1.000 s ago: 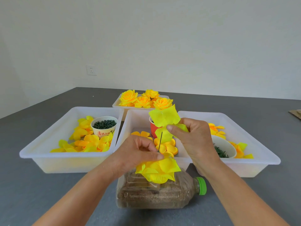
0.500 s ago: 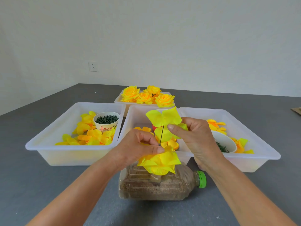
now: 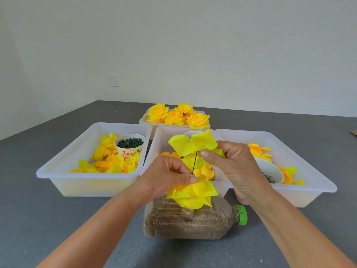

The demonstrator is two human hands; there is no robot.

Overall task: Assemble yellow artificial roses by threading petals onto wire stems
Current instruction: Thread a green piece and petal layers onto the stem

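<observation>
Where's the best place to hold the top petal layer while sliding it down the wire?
Probably pinch the petal layer beside its centre, where the wire pierces it, coming from the right as the right hand does; the outer lobes look floppy.

The left hand [image 3: 164,176] pinches a stack of yellow petals [image 3: 193,192] at the base of a thin wire stem [image 3: 194,161]. The right hand [image 3: 235,167] pinches another petal layer [image 3: 190,143] at the wire's top, above a sand-filled bottle [image 3: 193,221] lying on the grey counter [image 3: 38,219].
</observation>
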